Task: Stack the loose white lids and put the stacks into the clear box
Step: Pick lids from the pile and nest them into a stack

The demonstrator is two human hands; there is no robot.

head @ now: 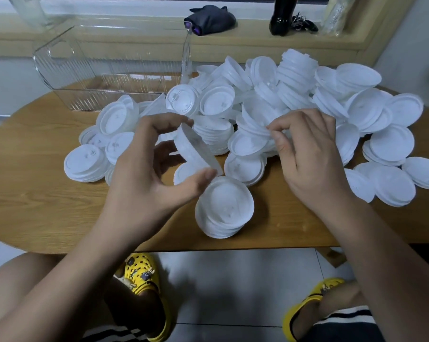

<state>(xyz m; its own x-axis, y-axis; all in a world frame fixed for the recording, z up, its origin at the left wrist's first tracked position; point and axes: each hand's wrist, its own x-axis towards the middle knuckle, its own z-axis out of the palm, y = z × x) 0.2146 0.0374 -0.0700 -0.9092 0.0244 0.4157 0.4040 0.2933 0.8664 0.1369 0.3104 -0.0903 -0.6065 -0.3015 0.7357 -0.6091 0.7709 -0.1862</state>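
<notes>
A wooden table [36, 183] carries a wide heap of loose white lids [294, 99] spreading from centre to the far right; individual lids in the heap overlap so heavily that no count is possible.

The left hand [144, 174] grasps a short stack of lids [196, 146], tilted on edge, between thumb below and fingers above; how many lids it contains cannot be made out.

The right hand [309, 156] rests on the pile with thumb and forefinger pinched on the rim of a lid [253, 144]; the remaining fingers are curled, and the contact point is partly hidden by the hand itself.

A finished stack [224, 208] leans just beside the left thumb, near the table's front edge.

The clear box [68, 70] stands at the far left of the table; nothing can be made out inside it, and its ribbed walls are hard to trace against the wall behind.

On the far window ledge [253, 43]: a dark folded object [211, 19], unidentifiable, and a dark bottle [282, 18], its top cut off by the frame.

Below the table, yellow clogs [144, 280] are partly hidden by the forearms.
</notes>
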